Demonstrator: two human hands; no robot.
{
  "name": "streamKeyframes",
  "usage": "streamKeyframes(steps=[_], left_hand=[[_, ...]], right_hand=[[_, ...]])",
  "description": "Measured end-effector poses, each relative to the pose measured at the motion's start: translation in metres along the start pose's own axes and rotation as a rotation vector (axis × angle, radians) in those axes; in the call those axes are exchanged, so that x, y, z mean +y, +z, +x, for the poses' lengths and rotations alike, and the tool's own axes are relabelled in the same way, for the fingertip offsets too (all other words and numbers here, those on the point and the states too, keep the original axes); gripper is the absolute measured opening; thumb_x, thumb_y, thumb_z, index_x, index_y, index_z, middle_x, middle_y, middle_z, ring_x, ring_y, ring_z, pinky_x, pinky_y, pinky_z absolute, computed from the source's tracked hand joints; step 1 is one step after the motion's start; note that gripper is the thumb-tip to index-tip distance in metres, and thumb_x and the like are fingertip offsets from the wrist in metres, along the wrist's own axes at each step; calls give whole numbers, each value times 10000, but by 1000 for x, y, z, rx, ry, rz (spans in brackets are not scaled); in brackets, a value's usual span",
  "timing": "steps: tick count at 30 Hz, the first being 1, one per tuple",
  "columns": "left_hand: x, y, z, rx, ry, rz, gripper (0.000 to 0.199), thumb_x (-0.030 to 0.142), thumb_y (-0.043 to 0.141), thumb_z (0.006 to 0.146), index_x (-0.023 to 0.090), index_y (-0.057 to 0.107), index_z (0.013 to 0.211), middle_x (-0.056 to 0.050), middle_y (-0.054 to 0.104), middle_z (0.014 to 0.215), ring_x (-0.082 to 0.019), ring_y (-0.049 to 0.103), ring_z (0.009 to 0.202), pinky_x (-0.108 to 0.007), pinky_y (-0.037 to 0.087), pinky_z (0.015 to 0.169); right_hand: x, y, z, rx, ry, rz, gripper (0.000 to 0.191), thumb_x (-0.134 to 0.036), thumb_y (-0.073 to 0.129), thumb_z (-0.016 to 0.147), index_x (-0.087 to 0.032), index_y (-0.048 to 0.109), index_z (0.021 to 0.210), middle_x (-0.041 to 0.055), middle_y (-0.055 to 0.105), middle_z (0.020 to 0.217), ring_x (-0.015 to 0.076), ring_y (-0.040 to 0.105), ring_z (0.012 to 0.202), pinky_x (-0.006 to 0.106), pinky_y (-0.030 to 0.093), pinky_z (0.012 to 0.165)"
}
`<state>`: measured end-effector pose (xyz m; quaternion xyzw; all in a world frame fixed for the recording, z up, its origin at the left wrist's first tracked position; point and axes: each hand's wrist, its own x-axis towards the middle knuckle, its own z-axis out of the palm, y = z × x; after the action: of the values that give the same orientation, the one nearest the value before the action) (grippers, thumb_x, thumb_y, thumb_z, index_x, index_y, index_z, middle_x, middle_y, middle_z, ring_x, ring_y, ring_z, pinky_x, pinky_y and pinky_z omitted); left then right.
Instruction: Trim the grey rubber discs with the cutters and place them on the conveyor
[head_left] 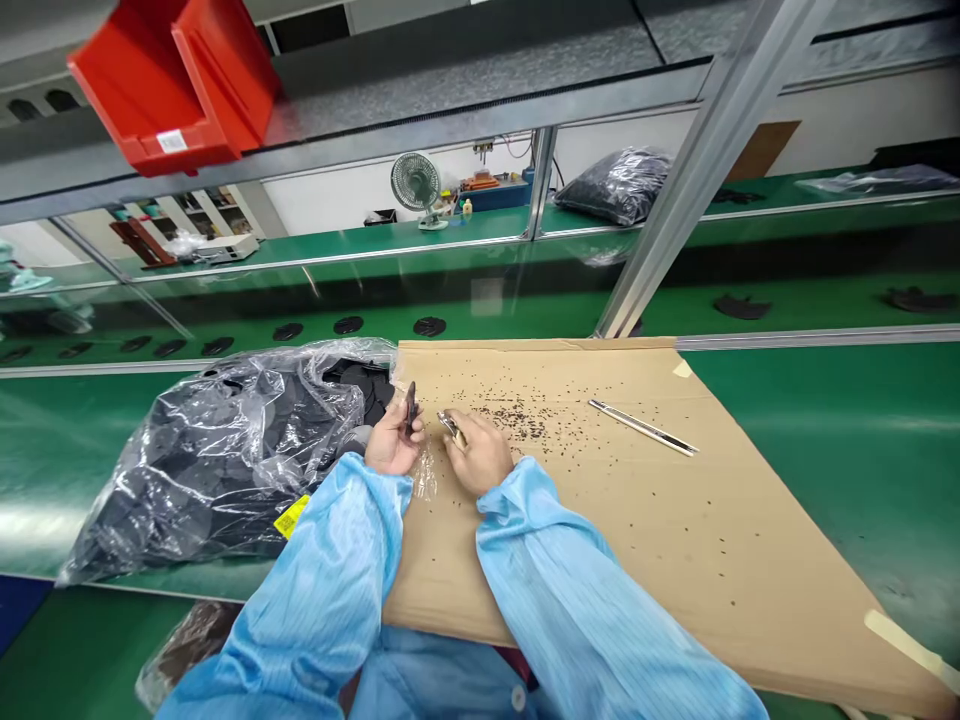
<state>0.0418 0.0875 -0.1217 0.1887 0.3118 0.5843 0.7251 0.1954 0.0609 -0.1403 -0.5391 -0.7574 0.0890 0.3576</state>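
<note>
My left hand [394, 443] grips a thin black disc-like piece [411, 405], held on edge between thumb and fingers. Just to its right, my right hand [480, 455] is closed around a small shiny metal tool [448, 422] that looks like a nail clipper. The tool's tip points toward the black piece, with a gap between them. Both hands are over a cardboard sheet [600, 540]. Small dark bits [525, 420] lie scattered on the cardboard beyond my right hand. Beside my left forearm, a clear plastic bag [217, 450] holds many flat black pieces.
A slim utility knife [643, 428] lies on the cardboard to the right. Several black pieces [348, 325] rest in a row on the green surface behind. A metal post [675, 190] rises at the cardboard's far edge. A red bin [180, 90] sits on the shelf overhead.
</note>
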Motion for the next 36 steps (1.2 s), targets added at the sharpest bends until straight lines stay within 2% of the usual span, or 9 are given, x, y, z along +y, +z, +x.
streamKeyframes(steps=[4,9,19,24,30,33,36], left_hand=[[1,2,-2,-22,-39,27,210,144,625,796,180,593,1000,14,508,676,-42,345,413,-164,228,355],[1,1,-3,-56,-78,63,209,135,584,807,145,606,1014,27,468,645,-29,294,377,-169,220,349],[-1,-4,-2,-113,-91,130,257,154,607,768,130,606,1024,31,477,605,-36,280,354,-180,206,346],[-2,-5,-1,-116,-69,162,254,163,633,742,117,623,992,44,440,564,-32,258,343,-178,198,335],[-3,-7,0,-124,-60,189,254,156,645,724,97,627,970,47,430,548,-29,269,346,-168,202,335],[-4,-6,0,-104,-64,183,281,158,658,721,94,617,992,42,458,571,-24,277,352,-168,205,340],[-9,-1,2,-65,-3,148,320,191,709,702,122,594,992,28,515,626,-35,344,382,-171,237,359]], right_hand=[[-4,0,-1,-113,-64,-35,381,-205,545,818,-202,588,1196,82,671,1008,219,609,920,304,468,822],[-8,-3,-1,-197,-85,-70,376,-205,543,823,-199,587,1196,80,676,981,224,620,896,296,472,796],[-11,-8,0,-244,-87,-11,366,-191,534,823,-235,598,1181,50,690,971,200,632,884,265,455,770],[-10,-11,2,-283,-112,-65,326,-147,522,800,-253,633,1088,39,689,899,196,626,831,263,433,718],[-10,-15,4,-338,-109,-138,316,-112,516,773,-250,652,1023,47,699,926,201,631,795,272,417,653],[-10,-12,1,-305,-89,-81,286,-122,518,779,-256,657,989,42,702,920,198,637,797,273,435,669],[-5,-5,2,-169,4,163,237,-159,529,778,-251,653,959,35,699,912,201,636,829,301,466,736]])
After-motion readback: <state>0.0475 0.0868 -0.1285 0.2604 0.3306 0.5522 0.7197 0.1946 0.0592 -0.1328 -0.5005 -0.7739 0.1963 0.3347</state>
